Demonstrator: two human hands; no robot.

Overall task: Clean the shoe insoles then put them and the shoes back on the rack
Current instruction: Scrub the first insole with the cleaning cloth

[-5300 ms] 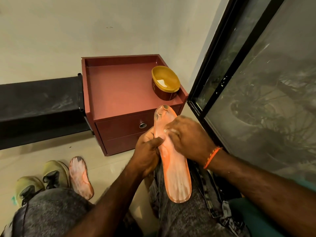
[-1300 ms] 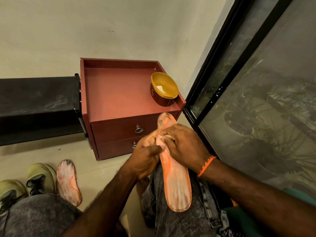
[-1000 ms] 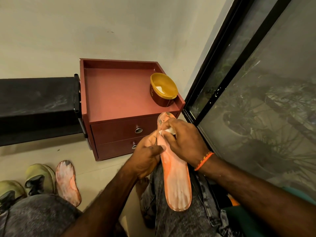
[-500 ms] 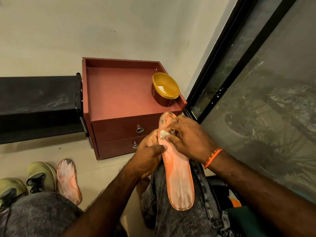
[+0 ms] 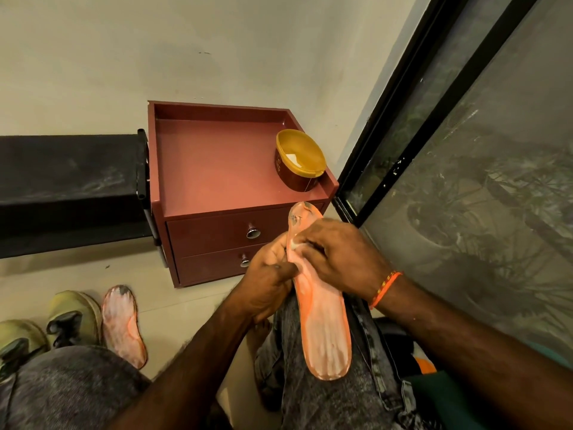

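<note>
The orange insole lies lengthwise on the person's right thigh, over grey denim, its heel end toward the camera and its toe end pointing at the small red cabinet; its surface is streaked with whitish smears over most of its length, and the toe tip carries dark grey marks. The left hand grips the insole's left edge near the forefoot, thumb curled over the top; the right hand, an orange thread band at its wrist, has its fingers curled and pinching a small white wad pressed against the insole's upper face. A second insole lies flat on the floor at lower left, equally pale-smeared and dark at the toe; just beside it on its left stand two olive-green shoes with dark openings, the farther-left one cut by the frame edge. On the cabinet's recessed top, at its right front corner, sits a brown tub with a yellow rim, something white inside it; two drawers with metal knobs face the person. A black rack shelf butts against the cabinet's left side; a dark-framed glass door fills the right, close to the right forearm.
</note>
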